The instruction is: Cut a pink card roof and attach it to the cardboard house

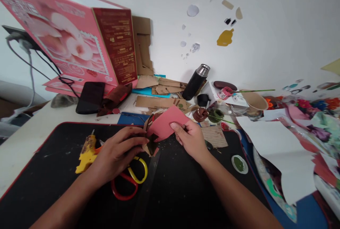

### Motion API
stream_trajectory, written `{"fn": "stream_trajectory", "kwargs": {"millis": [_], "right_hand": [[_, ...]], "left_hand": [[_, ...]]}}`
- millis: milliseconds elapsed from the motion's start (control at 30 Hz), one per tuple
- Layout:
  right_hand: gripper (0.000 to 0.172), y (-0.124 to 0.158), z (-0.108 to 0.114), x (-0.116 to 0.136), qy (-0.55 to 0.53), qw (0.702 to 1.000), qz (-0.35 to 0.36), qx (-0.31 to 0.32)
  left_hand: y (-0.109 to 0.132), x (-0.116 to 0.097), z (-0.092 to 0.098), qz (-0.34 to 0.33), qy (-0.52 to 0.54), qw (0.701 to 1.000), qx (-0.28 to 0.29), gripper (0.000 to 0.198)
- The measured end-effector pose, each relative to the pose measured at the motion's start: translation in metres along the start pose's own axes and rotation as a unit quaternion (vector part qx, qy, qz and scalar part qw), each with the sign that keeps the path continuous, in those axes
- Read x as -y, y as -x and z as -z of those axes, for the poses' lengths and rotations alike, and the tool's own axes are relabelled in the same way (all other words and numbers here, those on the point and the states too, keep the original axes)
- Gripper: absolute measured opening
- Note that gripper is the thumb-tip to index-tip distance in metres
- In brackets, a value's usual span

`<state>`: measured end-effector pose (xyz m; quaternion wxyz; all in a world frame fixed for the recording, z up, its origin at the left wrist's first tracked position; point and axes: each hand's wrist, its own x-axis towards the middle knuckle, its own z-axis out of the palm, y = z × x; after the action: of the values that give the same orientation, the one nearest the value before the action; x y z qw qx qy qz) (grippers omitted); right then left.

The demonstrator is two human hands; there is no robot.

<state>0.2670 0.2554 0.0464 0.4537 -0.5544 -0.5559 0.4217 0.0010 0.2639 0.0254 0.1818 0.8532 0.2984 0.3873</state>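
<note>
A piece of pink paper (166,122) is pinched between the thumb and fingers of my right hand (191,137). Its lower left corner meets a small brown cardboard piece (151,147) with a dark green inside, gripped by the fingers of my left hand (117,151). My left fingers partly hide that piece, so its full shape is unclear. Below my left hand, scissors with red and yellow handles (146,172) lie on the black mat (186,193). A yellow glue gun (86,154) rests left of that hand, partly covered by it.
Behind the mat are cardboard scraps (159,101), a black thermos (196,82) and paint jars (200,114). A phone (90,97) lies before a large pink box (69,38). To the right are a green paint lid (239,164), white paper (281,144) and colourful craft flowers (304,104).
</note>
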Motion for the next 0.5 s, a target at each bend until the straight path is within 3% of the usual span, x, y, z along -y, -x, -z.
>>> {"fn": "stream_trajectory", "kwargs": {"millis": [500], "right_hand": [[0.043,0.003,-0.006,-0.014,-0.031,0.999,-0.023,0.015]], "left_hand": [[0.004,0.001,-0.006,0.012,-0.007,1.0,0.019,0.022]]}}
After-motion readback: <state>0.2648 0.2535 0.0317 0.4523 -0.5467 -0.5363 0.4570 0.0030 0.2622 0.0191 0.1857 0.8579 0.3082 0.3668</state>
